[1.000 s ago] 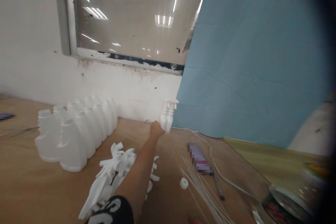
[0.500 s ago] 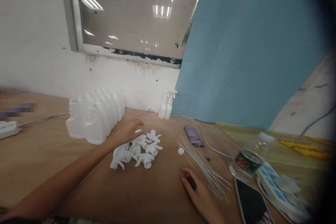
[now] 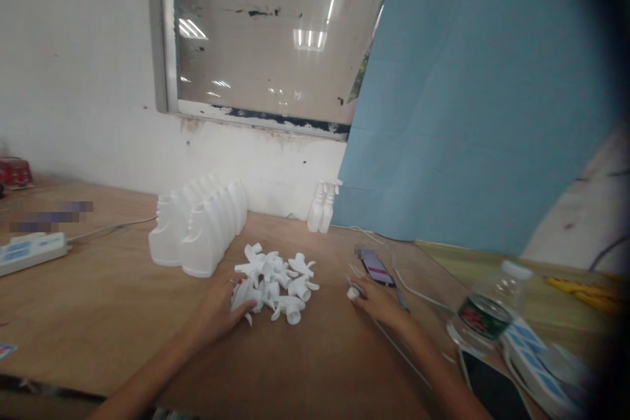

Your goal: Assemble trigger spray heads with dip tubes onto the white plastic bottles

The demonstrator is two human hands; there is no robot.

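Several white spray trigger heads point(image 3: 290, 305) lie in a loose pile on the brown table. At the pile's left side my left hand point(image 3: 221, 312) is closed around one white trigger head point(image 3: 245, 293), thumb against its near side. My right hand point(image 3: 377, 302) is to the right of the pile, fingertips pinched at a small white round cap point(image 3: 352, 293). Thin white tubes point(image 3: 401, 353) lie under my right hand and forearm, which hide most of them. A phone with a lit screen point(image 3: 377, 268) lies just beyond that hand.
White bottles without tops point(image 3: 199, 239) stand in rows at the back left. Two spray bottles with triggers point(image 3: 322, 210) stand by the wall. On the right are a water bottle point(image 3: 485, 315), a dark phone point(image 3: 492, 384) and a power strip point(image 3: 539, 367); another power strip point(image 3: 34, 251) lies left.
My left hand has drawn back from beyond the pile to its left side and closed on a trigger head. My right hand has moved forward to the small white cap. The view has shifted.
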